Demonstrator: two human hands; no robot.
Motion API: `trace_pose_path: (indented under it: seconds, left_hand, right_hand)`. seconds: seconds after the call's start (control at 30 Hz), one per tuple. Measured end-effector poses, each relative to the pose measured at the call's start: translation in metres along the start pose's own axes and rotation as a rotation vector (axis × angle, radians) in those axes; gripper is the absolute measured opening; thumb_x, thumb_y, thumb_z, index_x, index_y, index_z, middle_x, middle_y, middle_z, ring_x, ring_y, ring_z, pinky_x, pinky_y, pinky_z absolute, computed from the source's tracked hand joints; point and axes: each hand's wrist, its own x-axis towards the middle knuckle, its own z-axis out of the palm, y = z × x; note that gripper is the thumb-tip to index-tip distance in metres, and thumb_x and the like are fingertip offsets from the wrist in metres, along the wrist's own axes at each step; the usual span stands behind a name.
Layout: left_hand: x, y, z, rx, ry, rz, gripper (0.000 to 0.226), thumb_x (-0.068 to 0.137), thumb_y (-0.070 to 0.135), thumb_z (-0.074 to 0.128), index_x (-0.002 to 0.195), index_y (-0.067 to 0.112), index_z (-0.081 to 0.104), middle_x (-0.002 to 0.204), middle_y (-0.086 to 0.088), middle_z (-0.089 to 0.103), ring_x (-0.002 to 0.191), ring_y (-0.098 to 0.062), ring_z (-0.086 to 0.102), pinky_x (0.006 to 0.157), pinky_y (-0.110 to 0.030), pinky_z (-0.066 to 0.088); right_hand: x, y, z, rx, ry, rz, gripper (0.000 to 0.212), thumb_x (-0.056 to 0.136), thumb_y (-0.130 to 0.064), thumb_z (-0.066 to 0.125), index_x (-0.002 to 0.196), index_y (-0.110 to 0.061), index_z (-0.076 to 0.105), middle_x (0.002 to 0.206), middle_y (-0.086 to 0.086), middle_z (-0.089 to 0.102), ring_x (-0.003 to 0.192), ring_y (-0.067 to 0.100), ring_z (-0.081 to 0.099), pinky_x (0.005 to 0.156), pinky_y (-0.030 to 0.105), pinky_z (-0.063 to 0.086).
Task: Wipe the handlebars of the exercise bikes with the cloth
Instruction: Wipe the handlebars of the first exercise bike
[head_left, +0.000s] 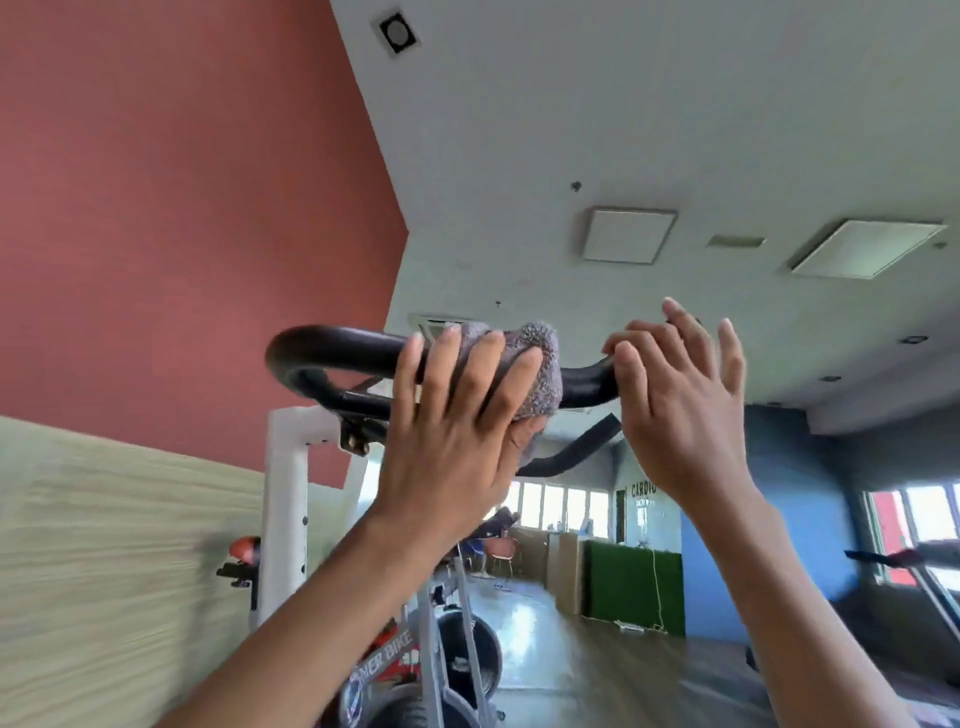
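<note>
The black handlebar (332, 345) of a white exercise bike loops across the middle of the head view, seen from below. My left hand (452, 431) grips a grey cloth (540, 374) wrapped over the bar's centre, with the fingers over the top and the thumb underneath. My right hand (680, 405) is at the bar's right end with its fingers spread and mostly straight, holding nothing. It hides that end of the bar, so I cannot tell whether it touches it.
The bike's white post (283, 493) rises at the left beside a wood-panelled and red wall. A second bike (395, 670) with dark flywheels stands below my arms. Further off are a green panel (634, 587), a counter with chairs, and a treadmill (924, 582) at the right by windows.
</note>
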Motion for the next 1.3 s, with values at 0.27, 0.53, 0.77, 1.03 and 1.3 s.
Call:
trace_pose_path:
  seconds: [0.27, 0.53, 0.77, 1.03, 1.3]
  left_hand:
    - [0.026, 0.005, -0.042, 0.099, -0.296, -0.028, 0.045, 0.101, 0.040, 0.031, 0.124, 0.009, 0.054, 0.114, -0.012, 0.057, 0.103, -0.039, 0.050, 0.113, -0.054, 0.023]
    - [0.067, 0.001, -0.066, -0.013, -0.551, -0.080, 0.037, 0.093, 0.049, 0.032, 0.104, 0.022, 0.054, 0.089, 0.005, 0.056, 0.081, -0.021, 0.044, 0.086, -0.036, 0.033]
    - [0.087, 0.003, -0.083, -0.075, -0.864, -0.095, 0.043, 0.092, 0.040, 0.044, 0.119, 0.009, 0.057, 0.110, -0.009, 0.060, 0.097, -0.036, 0.050, 0.101, -0.049, 0.033]
    - [0.130, 0.019, -0.072, -0.219, -1.274, -0.251, 0.043, 0.094, 0.040, 0.043, 0.123, 0.013, 0.058, 0.110, -0.004, 0.061, 0.100, -0.032, 0.053, 0.105, -0.050, 0.036]
    - [0.124, 0.027, -0.077, -0.060, -1.258, -0.505, 0.043, 0.097, 0.035, 0.036, 0.125, 0.009, 0.054, 0.121, -0.009, 0.059, 0.118, -0.038, 0.046, 0.116, -0.056, 0.020]
  right_hand:
    - [0.003, -0.001, -0.002, -0.013, -0.020, -0.045, 0.048, 0.098, -0.034, 0.017, 0.097, -0.016, 0.062, 0.109, 0.001, 0.063, 0.133, 0.024, 0.043, 0.121, 0.044, 0.008]
    - [0.020, 0.006, -0.008, -0.030, -0.017, -0.172, 0.035, 0.093, -0.028, 0.033, 0.078, -0.016, 0.062, 0.082, -0.001, 0.063, 0.093, 0.026, 0.056, 0.111, 0.038, 0.028]
    - [0.027, 0.003, -0.025, 0.007, -0.296, -0.103, 0.026, 0.093, -0.024, 0.042, 0.086, -0.011, 0.064, 0.094, 0.006, 0.067, 0.107, 0.027, 0.052, 0.113, 0.035, 0.022]
    - [0.069, 0.001, -0.059, -0.028, -0.739, -0.100, 0.019, 0.095, -0.021, 0.046, 0.088, -0.013, 0.061, 0.096, 0.002, 0.064, 0.106, 0.026, 0.055, 0.105, 0.035, 0.026]
    - [0.099, 0.011, -0.056, 0.031, -0.908, -0.291, 0.034, 0.099, -0.030, 0.040, 0.079, -0.011, 0.060, 0.077, 0.005, 0.059, 0.077, 0.028, 0.054, 0.086, 0.039, 0.038]
